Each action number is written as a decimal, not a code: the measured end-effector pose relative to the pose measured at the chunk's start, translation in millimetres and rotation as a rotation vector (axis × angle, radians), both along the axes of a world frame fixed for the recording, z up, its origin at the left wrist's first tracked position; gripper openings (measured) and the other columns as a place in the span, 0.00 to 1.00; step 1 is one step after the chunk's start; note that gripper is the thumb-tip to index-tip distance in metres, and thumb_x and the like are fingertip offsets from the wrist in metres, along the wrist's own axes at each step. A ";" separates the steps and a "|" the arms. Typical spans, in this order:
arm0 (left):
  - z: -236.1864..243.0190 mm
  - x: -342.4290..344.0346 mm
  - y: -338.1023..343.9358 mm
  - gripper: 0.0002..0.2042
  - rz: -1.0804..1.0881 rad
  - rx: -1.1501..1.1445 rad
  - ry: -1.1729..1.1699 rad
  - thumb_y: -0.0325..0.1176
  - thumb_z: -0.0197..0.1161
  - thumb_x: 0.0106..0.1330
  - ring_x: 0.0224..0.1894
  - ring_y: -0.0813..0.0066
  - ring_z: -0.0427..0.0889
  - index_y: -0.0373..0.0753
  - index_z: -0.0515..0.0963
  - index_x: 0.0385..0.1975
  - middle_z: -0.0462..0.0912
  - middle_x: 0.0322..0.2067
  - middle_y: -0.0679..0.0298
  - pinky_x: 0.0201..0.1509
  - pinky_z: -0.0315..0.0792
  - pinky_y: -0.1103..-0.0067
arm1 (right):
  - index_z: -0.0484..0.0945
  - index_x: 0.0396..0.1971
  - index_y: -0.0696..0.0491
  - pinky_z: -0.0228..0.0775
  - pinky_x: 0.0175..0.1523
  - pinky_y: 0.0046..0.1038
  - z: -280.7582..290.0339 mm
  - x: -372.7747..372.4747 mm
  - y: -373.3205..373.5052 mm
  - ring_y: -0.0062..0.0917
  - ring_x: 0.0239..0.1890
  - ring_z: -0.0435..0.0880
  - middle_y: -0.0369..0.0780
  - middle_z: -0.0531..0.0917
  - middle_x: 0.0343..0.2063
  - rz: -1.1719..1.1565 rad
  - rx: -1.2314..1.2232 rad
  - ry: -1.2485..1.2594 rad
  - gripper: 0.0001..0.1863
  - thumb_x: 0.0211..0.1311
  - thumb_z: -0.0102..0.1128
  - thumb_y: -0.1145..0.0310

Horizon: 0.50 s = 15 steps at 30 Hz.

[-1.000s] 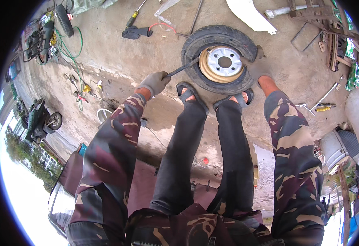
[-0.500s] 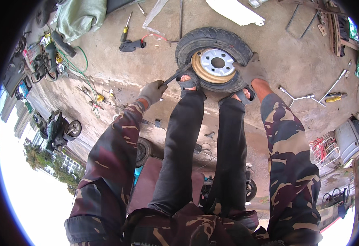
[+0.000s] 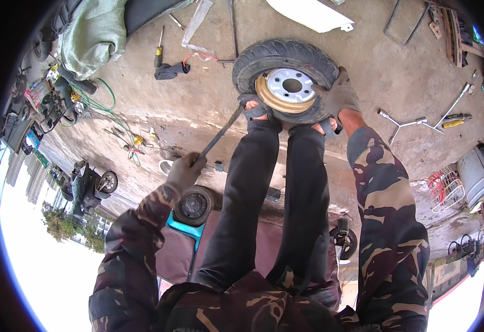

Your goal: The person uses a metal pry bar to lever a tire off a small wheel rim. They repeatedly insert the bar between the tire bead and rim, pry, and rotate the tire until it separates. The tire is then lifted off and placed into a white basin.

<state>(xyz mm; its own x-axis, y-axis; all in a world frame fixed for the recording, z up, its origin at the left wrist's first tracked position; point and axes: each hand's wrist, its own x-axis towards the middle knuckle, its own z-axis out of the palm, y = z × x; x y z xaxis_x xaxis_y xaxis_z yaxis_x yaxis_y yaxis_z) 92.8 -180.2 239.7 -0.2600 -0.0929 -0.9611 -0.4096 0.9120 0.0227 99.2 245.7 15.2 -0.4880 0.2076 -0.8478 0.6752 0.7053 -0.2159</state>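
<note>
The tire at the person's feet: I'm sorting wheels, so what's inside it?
Inside the tire sits a rim: silvery face, central hole, tan band. The right hand covers part of the tire's side; the tire's underside and inner cavity are hidden.

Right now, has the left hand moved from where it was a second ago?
Yes: judged against the yellow-handled screwdriver, the left hand has drawn back toward the picture's lower edge, farther from the wheel.

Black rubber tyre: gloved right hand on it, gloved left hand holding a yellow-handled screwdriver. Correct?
No: the gloved left hand holds a long dark metal bar, per the head view; the gloved right hand is on the black rubber tyre.
</note>
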 end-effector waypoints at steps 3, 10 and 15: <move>24.5 -0.7 3.8 0.19 -0.151 -0.005 -0.062 0.47 0.63 0.77 0.33 0.53 0.88 0.35 0.87 0.42 0.87 0.28 0.49 0.39 0.77 0.61 | 0.49 0.80 0.57 0.75 0.69 0.46 3.5 -1.9 0.3 0.56 0.67 0.79 0.61 0.74 0.67 -0.013 -0.014 0.024 0.62 0.58 0.78 0.42; -70.1 -17.7 60.0 0.18 -0.254 0.266 0.063 0.46 0.61 0.80 0.38 0.43 0.88 0.36 0.84 0.50 0.86 0.32 0.43 0.43 0.79 0.59 | 0.47 0.80 0.57 0.70 0.75 0.43 8.2 -3.7 -0.9 0.53 0.73 0.74 0.61 0.72 0.71 -0.053 -0.044 -0.025 0.66 0.50 0.84 0.52; -123.7 -42.2 87.2 0.20 -0.268 0.335 -0.080 0.49 0.59 0.82 0.32 0.58 0.88 0.36 0.83 0.50 0.86 0.28 0.51 0.37 0.81 0.63 | 0.46 0.80 0.57 0.69 0.76 0.42 6.9 -3.8 -1.8 0.53 0.73 0.73 0.60 0.71 0.71 -0.034 -0.040 -0.006 0.67 0.48 0.85 0.53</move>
